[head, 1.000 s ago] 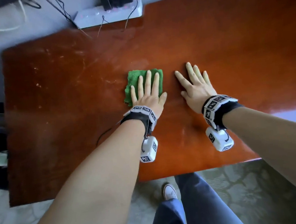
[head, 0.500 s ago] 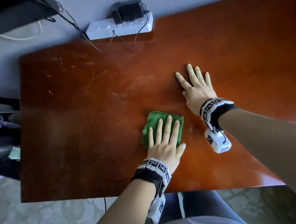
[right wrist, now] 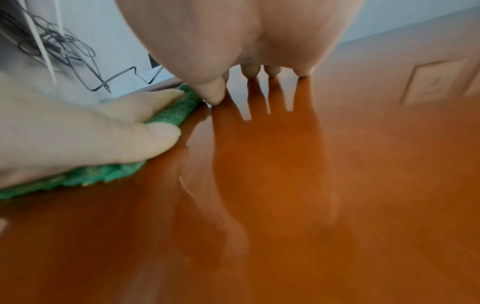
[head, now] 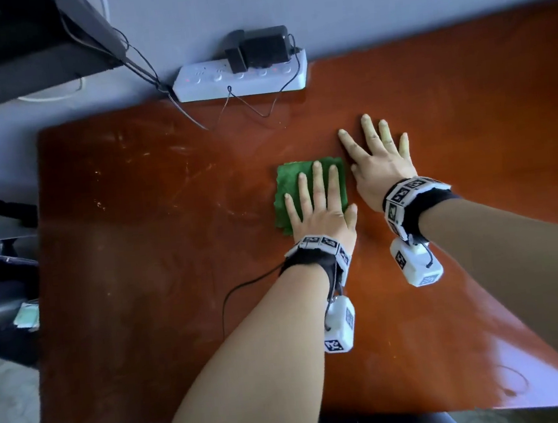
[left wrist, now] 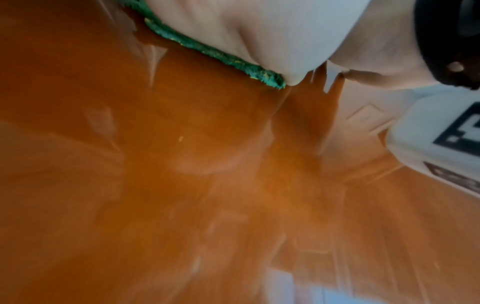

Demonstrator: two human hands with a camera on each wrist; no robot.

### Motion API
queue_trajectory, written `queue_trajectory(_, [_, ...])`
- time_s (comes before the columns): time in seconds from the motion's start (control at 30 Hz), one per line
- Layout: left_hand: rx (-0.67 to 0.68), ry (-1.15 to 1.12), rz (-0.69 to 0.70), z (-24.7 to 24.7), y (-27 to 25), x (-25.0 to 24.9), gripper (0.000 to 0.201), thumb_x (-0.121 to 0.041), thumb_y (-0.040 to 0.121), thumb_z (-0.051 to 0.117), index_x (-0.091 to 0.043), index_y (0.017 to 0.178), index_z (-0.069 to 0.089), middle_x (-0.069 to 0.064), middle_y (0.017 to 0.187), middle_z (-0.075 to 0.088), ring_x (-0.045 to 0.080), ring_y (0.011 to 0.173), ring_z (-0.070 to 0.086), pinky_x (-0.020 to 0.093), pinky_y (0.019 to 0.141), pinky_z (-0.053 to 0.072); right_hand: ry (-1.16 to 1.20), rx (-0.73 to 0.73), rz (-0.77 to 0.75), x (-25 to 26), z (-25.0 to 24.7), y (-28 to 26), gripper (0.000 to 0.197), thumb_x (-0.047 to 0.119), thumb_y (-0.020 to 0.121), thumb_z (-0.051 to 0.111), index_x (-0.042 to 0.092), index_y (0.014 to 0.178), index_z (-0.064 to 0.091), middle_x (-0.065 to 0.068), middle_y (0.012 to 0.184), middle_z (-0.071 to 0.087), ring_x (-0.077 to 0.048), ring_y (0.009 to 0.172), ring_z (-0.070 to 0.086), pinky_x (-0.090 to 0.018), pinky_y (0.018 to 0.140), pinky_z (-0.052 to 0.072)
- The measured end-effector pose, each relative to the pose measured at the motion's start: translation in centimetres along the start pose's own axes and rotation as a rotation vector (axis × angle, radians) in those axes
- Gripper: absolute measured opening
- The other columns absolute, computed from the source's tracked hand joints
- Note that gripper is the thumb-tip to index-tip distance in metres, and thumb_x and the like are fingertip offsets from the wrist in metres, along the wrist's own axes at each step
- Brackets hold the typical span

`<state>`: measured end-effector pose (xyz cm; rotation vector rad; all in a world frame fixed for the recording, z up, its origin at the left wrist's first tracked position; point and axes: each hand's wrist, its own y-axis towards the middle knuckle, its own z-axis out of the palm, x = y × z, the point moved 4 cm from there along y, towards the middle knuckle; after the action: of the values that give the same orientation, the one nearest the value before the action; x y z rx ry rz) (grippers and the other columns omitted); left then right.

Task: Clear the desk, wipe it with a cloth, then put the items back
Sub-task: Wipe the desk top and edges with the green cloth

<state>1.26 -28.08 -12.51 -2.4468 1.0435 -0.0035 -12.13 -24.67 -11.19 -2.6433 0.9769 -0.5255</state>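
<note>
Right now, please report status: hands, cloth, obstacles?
Left hand flat on green cloth. Right hand flat on desk, beside cloth. Nothing in the way.

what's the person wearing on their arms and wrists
Both forearms are bare, with no sleeves. The left hand and right hand each have a black wrist strap edged by a band of white tiles printed with black square markers. A white boxy wrist camera with the same markers hangs under each wrist. A thin black cable trails from the left strap.

Green cloth (head: 289, 189) flat on glossy reddish-brown desk (head: 138, 260), mid-desk
</note>
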Motion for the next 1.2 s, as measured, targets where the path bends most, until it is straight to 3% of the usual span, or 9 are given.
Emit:
queue_trajectory(0.1, [-0.045, -0.015, -0.009, -1.2, 2.2, 0.5, 0.067, -0.054, 0.097, 0.008, -0.031, 0.157, -0.011, -0.005, 0.164, -0.020, 0.022, 0.151, -0.016, 0.053, 0.121, -0.007, 0.030, 0.006, 0.045, 0.9, -0.5, 1.6, 0.058, 0.028, 0.103, 0.026, 0.040, 0.156, 0.003, -0.002, 0.164, -0.014, -0.031, 0.151, -0.012, -0.060, 0.119, -0.003])
queue_trajectory(0.27, [-0.089, -0.055, -0.084, -3.4, 5.8, 0.7, 0.069, -0.049, 0.103, 0.027, -0.029, 0.156, -0.012, -0.005, 0.163, -0.022, 0.021, 0.151, -0.018, 0.052, 0.121, -0.008, 0.007, -0.010, 0.024, 1.3, -1.2, 2.6, 0.059, 0.030, 0.104, 0.027, 0.039, 0.156, 0.002, -0.004, 0.165, -0.013, -0.032, 0.151, -0.010, -0.059, 0.119, -0.002])
queue_trajectory(0.47, [-0.116, -0.156, -0.191, -4.8, 8.9, 0.7, 0.069, -0.047, 0.103, 0.029, -0.031, 0.157, -0.011, -0.007, 0.163, -0.022, 0.020, 0.151, -0.017, 0.052, 0.120, -0.010, -0.020, -0.037, 0.006, 0.8, -1.1, 2.4, 0.058, 0.035, 0.104, 0.028, 0.042, 0.156, 0.003, -0.001, 0.165, -0.012, -0.029, 0.151, -0.007, -0.053, 0.121, 0.000])
queue_trajectory(0.63, [-0.139, -0.207, -0.240, -5.6, 9.7, 2.1, 0.067, -0.045, 0.103, 0.028, -0.033, 0.157, -0.009, -0.010, 0.164, -0.019, 0.017, 0.151, -0.015, 0.050, 0.121, -0.008, -0.029, -0.012, 0.011, 0.8, -1.3, 2.4, 0.059, 0.034, 0.104, 0.030, 0.044, 0.155, 0.000, 0.001, 0.165, -0.013, -0.028, 0.151, -0.008, -0.051, 0.122, 0.000])
queue_trajectory(0.83, [-0.181, -0.244, -0.402, -7.1, 10.3, 9.5, 0.067, -0.043, 0.102, 0.030, -0.031, 0.157, -0.007, -0.009, 0.165, -0.015, 0.018, 0.152, -0.010, 0.052, 0.121, -0.003, -0.031, 0.005, 0.012, 0.6, -1.4, 2.3, 0.060, 0.033, 0.104, 0.030, 0.046, 0.154, -0.001, 0.003, 0.164, -0.014, -0.027, 0.151, -0.009, -0.050, 0.122, -0.001])
queue_trajectory(0.93, [-0.192, -0.231, -0.420, -7.3, 9.9, 12.3, 0.066, -0.042, 0.103, 0.028, -0.032, 0.157, -0.007, -0.008, 0.165, -0.016, 0.019, 0.152, -0.011, 0.052, 0.121, -0.002, -0.029, 0.006, 0.012, 0.5, -1.4, 2.3, 0.061, 0.032, 0.103, 0.029, 0.046, 0.154, -0.001, 0.003, 0.164, -0.015, -0.027, 0.151, -0.010, -0.051, 0.122, -0.001])
queue_trajectory(1.2, [-0.271, -0.168, -0.386, -6.9, 9.3, 11.6, 0.065, -0.045, 0.103, 0.025, -0.028, 0.158, -0.004, -0.003, 0.166, -0.011, 0.024, 0.152, -0.009, 0.056, 0.121, -0.001, -0.034, 0.000, 0.009, 1.0, -1.5, 2.5, 0.062, 0.030, 0.103, 0.030, 0.045, 0.154, -0.001, 0.000, 0.164, -0.014, -0.030, 0.151, -0.009, -0.055, 0.121, -0.001])
